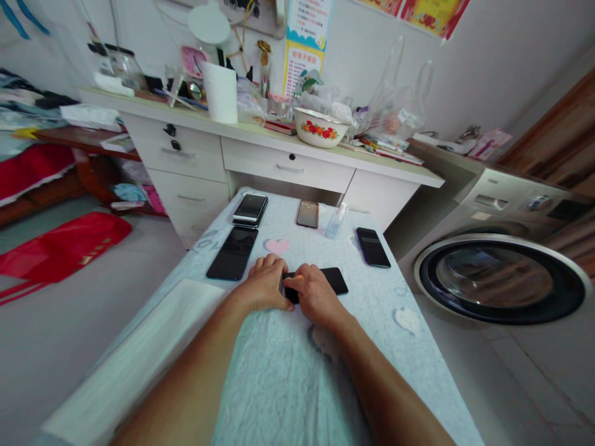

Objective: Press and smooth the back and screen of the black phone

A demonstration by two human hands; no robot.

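Observation:
A black smartphone (336,280) lies on the light blue tablecloth (279,378), partly covered by both hands. My left hand (267,286) closes around its left end, thumb at the near edge and fingers at the far side. Over the phone's middle, my right hand (317,295) is curled, fingertips bunched against the screen near the left end; whatever they pinch is hidden. Farther left rests a larger dark phone (233,253), with a stack of phones (251,208) behind it. A brown phone case (307,214), a clear spray bottle (335,222) and another phone (373,247) are beyond my right hand.
A long whitish sheet (139,353) covers the table's left side. Behind the table stands a white drawer desk (186,155) holding a flowered enamel bowl (320,129) and a paper roll (221,93). A washing machine (493,248) is at right, a red bag (65,244) on the left floor.

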